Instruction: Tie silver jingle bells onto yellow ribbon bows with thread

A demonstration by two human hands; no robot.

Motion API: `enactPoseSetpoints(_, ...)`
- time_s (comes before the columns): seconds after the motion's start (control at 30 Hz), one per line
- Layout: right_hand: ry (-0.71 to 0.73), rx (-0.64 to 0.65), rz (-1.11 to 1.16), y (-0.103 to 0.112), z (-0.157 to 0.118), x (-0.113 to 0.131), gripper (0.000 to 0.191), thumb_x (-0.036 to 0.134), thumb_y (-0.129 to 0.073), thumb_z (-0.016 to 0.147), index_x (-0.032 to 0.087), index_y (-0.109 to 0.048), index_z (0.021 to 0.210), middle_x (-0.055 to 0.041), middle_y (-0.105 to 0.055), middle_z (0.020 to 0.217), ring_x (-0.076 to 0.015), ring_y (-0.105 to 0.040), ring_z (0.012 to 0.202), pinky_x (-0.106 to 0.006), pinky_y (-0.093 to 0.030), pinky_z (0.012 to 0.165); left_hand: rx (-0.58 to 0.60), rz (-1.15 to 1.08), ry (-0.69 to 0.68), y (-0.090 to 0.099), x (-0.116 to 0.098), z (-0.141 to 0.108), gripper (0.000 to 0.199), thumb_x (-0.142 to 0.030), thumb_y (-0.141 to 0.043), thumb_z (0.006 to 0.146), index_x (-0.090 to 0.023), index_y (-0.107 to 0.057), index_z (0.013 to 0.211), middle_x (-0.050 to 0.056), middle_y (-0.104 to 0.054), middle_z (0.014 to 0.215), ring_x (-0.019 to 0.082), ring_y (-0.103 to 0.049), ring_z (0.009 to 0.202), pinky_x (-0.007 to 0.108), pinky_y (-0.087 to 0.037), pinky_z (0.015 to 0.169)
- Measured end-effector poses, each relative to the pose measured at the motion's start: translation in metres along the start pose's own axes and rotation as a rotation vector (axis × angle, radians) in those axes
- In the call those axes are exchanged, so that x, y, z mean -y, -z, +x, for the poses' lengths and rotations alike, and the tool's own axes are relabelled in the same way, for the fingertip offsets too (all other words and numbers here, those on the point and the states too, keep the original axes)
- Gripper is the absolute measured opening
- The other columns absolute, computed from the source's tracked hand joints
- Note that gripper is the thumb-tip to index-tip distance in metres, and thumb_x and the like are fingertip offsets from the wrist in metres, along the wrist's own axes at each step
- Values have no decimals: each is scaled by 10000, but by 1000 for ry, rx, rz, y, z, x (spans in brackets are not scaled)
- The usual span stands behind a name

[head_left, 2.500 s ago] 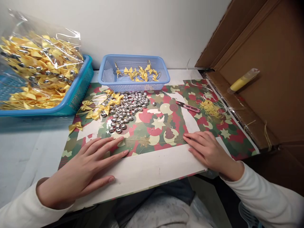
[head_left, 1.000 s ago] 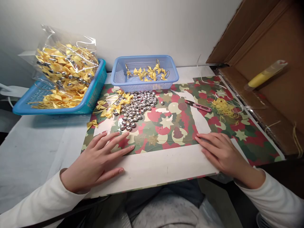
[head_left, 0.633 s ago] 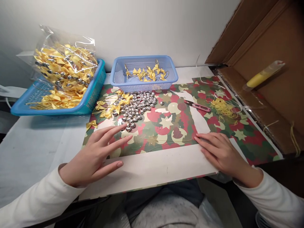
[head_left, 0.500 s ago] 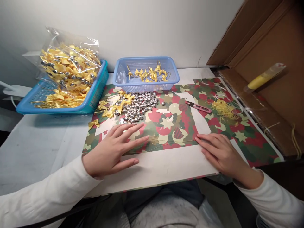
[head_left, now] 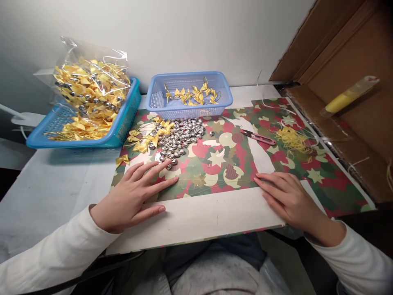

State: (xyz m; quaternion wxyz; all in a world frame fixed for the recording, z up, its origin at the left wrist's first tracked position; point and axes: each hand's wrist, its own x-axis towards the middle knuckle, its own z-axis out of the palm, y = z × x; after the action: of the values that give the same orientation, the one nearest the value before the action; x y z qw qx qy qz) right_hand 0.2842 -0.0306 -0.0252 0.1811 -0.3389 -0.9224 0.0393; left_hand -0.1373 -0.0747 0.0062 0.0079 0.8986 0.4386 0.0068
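My left hand (head_left: 133, 196) lies over the near left of the patterned sheet, palm down with its fingers spread. Its forefinger tip rests by the left end of a thin string (head_left: 211, 180) stretched across the sheet. At the string's other end, the fingertips of my right hand (head_left: 284, 198) press lightly on the sheet, fingers extended. Just beyond the left fingertips is a heap of small silver bells (head_left: 181, 137). Yellow ribbon bows (head_left: 139, 143) with thin stems lie along the heap's left side.
A blue basket (head_left: 123, 119) at the left holds bows and a clear bag (head_left: 92, 82) of bows with bells. Another basket (head_left: 188, 111) with a few looped bows stands at the back. Pink thread snips (head_left: 258, 137) and tangled yellow string (head_left: 291, 139) lie right, near a cardboard box (head_left: 344, 53).
My left hand has slid left along the string, away from my right hand, uncovering more of the string. My right hand stays almost in place. The view has shifted slightly.
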Motion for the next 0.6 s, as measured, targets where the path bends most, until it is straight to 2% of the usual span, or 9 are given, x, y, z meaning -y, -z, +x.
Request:
enactPoseSetpoints(0.17,-9,-9,9,0,0,0,349,151,-504,923,183,-593,1259,-113,-642,1221,-255,-561,1071,-408,-412,896,-36,-27,-5,-2,-7,-4,690,-467,-506,880,-374,-235,1508,62,-188,1610,366,-337,1361,513,-236,1082)
enactPoseSetpoints(0.37,-11,-6,15,0,0,-1,365,150,-512,917,201,-588,1270,-105,-642,1221,-258,-562,1075,-416,-418,899,-43,-47,-110,-5,-23,11,659,-496,-542,859,-371,-343,1475,56,-224,1604,352,-377,1332,485,-223,1098)
enactPoseSetpoints(0.5,-26,2,15,0,0,0,386,153,-511,917,221,-575,1292,-93,-640,1229,-256,-563,1077,-416,-425,891,-21,-60,-102,-8,-25,18,631,-529,-534,848,-362,-406,1443,74,-264,1590,355,-368,1345,500,-237,1086)
enactPoseSetpoints(0.6,-27,5,19,0,0,0,397,156,-508,921,229,-557,1309,-90,-639,1234,-254,-559,1077,-414,-428,880,-48,-58,-67,-7,-23,12,594,-485,-534,855,-371,-424,1427,56,-265,1592,352,-374,1342,509,-227,1091)
